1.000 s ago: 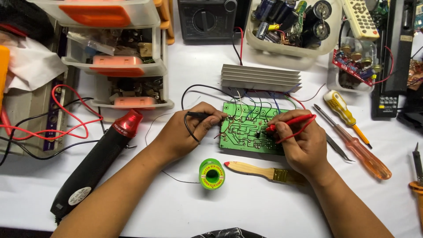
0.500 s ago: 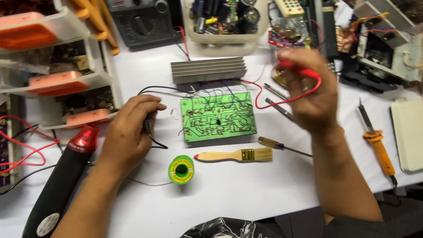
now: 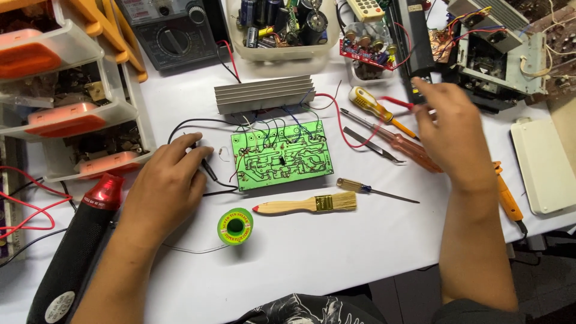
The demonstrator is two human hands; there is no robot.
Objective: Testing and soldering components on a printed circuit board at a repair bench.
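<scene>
White tabletop [image 3: 360,252]: right hand [image 3: 447,135], open, now off the board [image 3: 282,155], near far-right edge; left hand [image 3: 168,183] still pinching black probe [image 3: 207,168].

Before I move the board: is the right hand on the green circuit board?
No, the right hand hovers over the screwdrivers, apart from the green circuit board.

Bare forearms; dark patterned garment [image 3: 306,309] below.
</scene>
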